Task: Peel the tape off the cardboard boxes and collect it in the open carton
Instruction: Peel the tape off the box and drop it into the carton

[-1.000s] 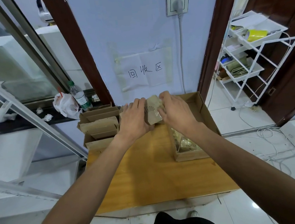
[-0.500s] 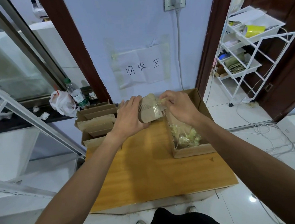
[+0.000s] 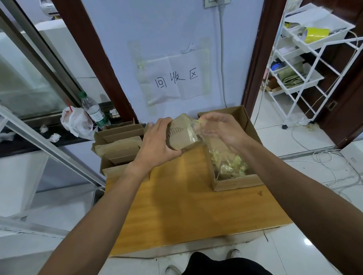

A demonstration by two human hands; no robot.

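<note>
At the left rear of the table (image 3: 182, 203), a cluster of flattened and open cardboard boxes (image 3: 120, 147) waits. Whether any tape is left on them I cannot tell from here, so I judge them as work that may remain. Just right of them the left hand (image 3: 157, 147) has its grip wrapped round a small box (image 3: 181, 135), held tilted above the table's far edge. A clear strip of tape (image 3: 194, 134) runs across that box's face and lifts away at its right side, so part of it looks not yet free. The right hand (image 3: 221, 129) has its grip closed narrow on the loose, crumpled end, fingers curled over it, right above the open carton (image 3: 235, 183). Inside the carton lies a pile of yellowish peeled tape (image 3: 231, 166), so a fair number of strips are already collected. The task seems to be midway: this strip needs pulling clear and dropping, and then any boxes at the left that have tape on them
</note>
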